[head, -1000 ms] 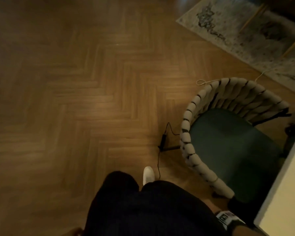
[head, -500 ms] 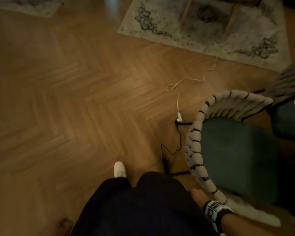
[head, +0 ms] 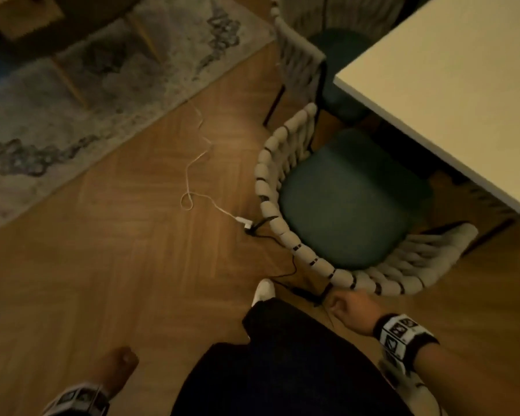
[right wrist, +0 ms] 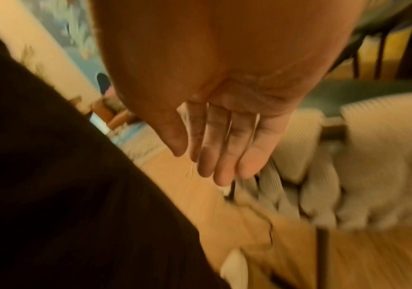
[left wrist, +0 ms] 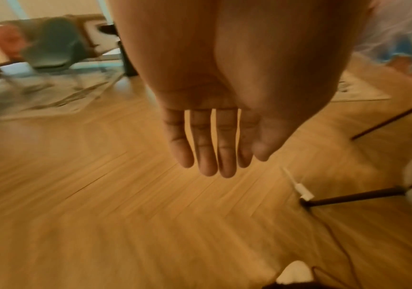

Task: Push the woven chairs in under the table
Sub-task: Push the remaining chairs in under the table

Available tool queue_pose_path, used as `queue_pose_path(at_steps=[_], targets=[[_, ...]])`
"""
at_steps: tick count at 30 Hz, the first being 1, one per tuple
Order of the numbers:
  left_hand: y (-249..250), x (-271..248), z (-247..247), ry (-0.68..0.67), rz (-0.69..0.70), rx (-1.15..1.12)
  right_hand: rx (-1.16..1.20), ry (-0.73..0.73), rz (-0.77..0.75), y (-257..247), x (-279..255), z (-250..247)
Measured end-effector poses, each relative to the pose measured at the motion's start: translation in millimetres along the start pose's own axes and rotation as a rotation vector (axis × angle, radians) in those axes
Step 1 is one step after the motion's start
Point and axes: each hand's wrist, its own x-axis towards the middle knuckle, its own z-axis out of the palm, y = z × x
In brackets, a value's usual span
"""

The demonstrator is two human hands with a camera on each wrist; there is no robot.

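A woven chair [head: 345, 205] with a cream rope back and a green seat stands on the floor, its front just under the corner of the white table [head: 448, 85]. A second woven chair [head: 297, 61] stands farther off along the table's left side. My right hand [head: 345, 307] hovers just below the near chair's back rim [head: 342, 276]. In the right wrist view its fingers [right wrist: 219, 168] are straight, close beside the woven back [right wrist: 373, 156]; contact is unclear. My left hand [head: 117, 364] hangs at the lower left, fingers [left wrist: 207, 166] straight over the floor, holding nothing.
A white cable [head: 192, 190] and a black cable [head: 282, 265] lie on the parquet by the chair's left legs. My white-socked foot [head: 263, 291] stands beside them. A patterned rug [head: 87, 115] with wooden furniture legs [head: 69, 79] covers the upper left.
My view has swung right, bringing the table and second chair into sight. The right hand has come up to the near chair's back rim. The left hand now shows at the lower left.
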Motion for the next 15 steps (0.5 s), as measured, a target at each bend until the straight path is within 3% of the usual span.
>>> queue_pose_path(at_steps=[2,4,5,9,15], targets=[[71.5,18.5,-61.0,0.138,0.059,0.099,0.029,0.081,-0.003,-11.4,9.3,-14.0],[155.5,4.8,-110.8,0.133,0.079,0.234,0.047,0.165,0.031,-18.1,19.0,-27.8],[202.7,-7.4,-128.8,0.141,0.180,0.326,0.058,0.194,0.056,-21.9,22.3,-34.7],[343.8,7.4,-152.4,0.153,0.553,0.634,0.036,0.293,0.156,-26.1,34.1,-44.2],[445.2,38.5,-132.6,0.109,1.044,1.208,-0.065,0.276,0.379,-17.4,38.8,-32.8]])
